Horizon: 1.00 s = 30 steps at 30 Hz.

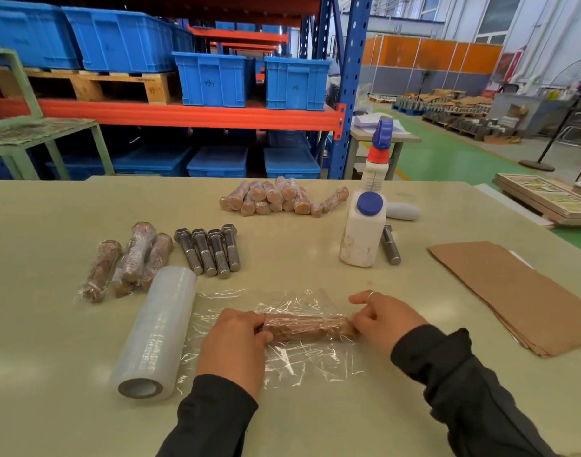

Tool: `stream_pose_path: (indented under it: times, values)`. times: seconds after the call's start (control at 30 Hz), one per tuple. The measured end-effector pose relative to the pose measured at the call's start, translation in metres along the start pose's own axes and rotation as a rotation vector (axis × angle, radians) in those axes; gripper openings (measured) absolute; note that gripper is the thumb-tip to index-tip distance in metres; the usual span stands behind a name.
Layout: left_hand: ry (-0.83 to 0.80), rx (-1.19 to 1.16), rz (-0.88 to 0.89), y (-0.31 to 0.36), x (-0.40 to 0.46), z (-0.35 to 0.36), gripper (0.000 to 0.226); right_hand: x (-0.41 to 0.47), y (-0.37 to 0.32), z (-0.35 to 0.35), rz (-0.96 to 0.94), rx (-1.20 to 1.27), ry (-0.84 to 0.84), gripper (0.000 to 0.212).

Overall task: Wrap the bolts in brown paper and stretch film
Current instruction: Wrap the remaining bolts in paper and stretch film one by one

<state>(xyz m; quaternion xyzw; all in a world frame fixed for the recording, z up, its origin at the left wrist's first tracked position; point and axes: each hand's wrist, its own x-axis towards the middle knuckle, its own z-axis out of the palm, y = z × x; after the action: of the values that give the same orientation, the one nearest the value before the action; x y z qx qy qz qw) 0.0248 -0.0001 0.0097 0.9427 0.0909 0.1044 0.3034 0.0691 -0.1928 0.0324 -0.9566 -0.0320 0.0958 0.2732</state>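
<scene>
We grip paper-wrapped bolt [310,326] at both ends: left hand [234,344] curled round one end, right hand [386,321] pinching other. Bolt lies on stretch film sheet [295,357], just right of film roll [155,334]; bare bolts [210,250] beyond roll.

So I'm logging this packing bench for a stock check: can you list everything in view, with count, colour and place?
paper-wrapped bolt: one, brown, on the film sheet, held at both ends
film sheet: one, clear, table front centre
stretch film roll: one, clear, beside the sheet
bare bolts: four, grey, in a row mid-table; a fifth bolt behind the white bottle
wrapped bolts: three or so, brown, left
wrapped pile: many, brown, far centre
white bottle: one, blue cap
spray bottle: one, white, blue-red head
brown paper sheets: stack, right
blue crates: several, on the shelving
left hand: grips one end
right hand: pinches the other
</scene>
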Motion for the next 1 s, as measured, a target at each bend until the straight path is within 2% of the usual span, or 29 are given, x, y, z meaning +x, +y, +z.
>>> stream_pose_path:
  times: [0.1, 0.23, 0.33, 0.43, 0.53, 0.57, 0.67, 0.7, 0.77, 0.8, 0.9, 1.0]
  values:
    - [0.063, -0.084, -0.039, 0.001, -0.004, 0.002, 0.033, -0.004, -0.001, 0.009, -0.01, 0.138, 0.046, 0.035]
    - [0.137, -0.131, -0.084, 0.007, -0.01, 0.004, 0.059, -0.013, -0.003, 0.01, 0.034, 0.331, 0.097, 0.037]
    - [0.15, -0.171, -0.136, 0.002, -0.008, 0.005, 0.043, -0.023, -0.012, 0.001, -0.01, 0.58, 0.121, 0.031]
    - [0.113, -0.22, -0.171, -0.003, -0.006, 0.001, 0.021, -0.033, -0.032, -0.008, -0.197, 0.733, 0.101, 0.033]
    - [0.055, -0.157, -0.115, -0.008, -0.007, -0.005, 0.016, -0.032, -0.063, -0.005, -0.431, 0.583, 0.097, 0.033]
    - [0.054, -0.061, -0.073, -0.009, -0.006, -0.008, 0.017, -0.028, -0.075, -0.002, -0.482, 0.52, 0.088, 0.031]
    - [0.01, 0.423, 0.095, -0.007, -0.005, -0.02, 0.022, -0.015, -0.107, 0.009, -0.597, 0.307, 0.037, 0.028]
    - [-0.037, 0.529, 0.123, -0.006, -0.006, -0.026, 0.02, -0.012, -0.116, 0.013, -0.635, 0.247, 0.016, 0.028]
    - [-0.024, 0.661, 0.234, -0.012, -0.007, -0.034, 0.01, -0.005, -0.132, 0.019, -0.687, 0.139, -0.009, 0.028]
    - [0.03, 0.656, 0.244, -0.021, -0.007, -0.04, 0.018, -0.003, -0.139, 0.022, -0.699, 0.087, -0.015, 0.028]
    - [0.193, 0.522, 0.11, -0.051, -0.009, -0.057, 0.038, 0.005, -0.155, 0.03, -0.712, -0.035, -0.059, 0.03]
    - [0.246, 0.431, -0.036, -0.066, -0.013, -0.071, 0.039, 0.009, -0.168, 0.045, -0.718, -0.092, -0.14, 0.031]
